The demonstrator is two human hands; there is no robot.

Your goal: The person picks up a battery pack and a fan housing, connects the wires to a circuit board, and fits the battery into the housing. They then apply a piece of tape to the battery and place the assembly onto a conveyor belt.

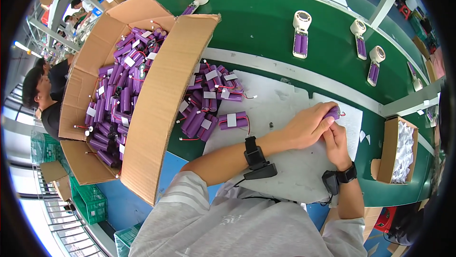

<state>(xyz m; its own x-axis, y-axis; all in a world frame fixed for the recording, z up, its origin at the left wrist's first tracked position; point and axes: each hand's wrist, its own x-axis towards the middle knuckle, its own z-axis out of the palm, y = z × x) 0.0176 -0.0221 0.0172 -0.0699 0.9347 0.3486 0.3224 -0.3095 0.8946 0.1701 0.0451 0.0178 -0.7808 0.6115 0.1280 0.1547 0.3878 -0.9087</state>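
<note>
One left hand (311,125) and one right hand (337,144), tight around a smooth, rounded purple battery pack (334,112)

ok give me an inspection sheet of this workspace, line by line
Surface: greyish-white mat on a green bench
Job's things: purple pack in hand; more packs piled beside and in the open cardboard box
Clutter: white scraps right of the mat
Hands: left hand holds the pack; right hand close against it, grip partly hidden
Cables: short red lead on the held pack; dark cable at the left wrist device
Surroundings: people at left; white-headed units beyond
</note>
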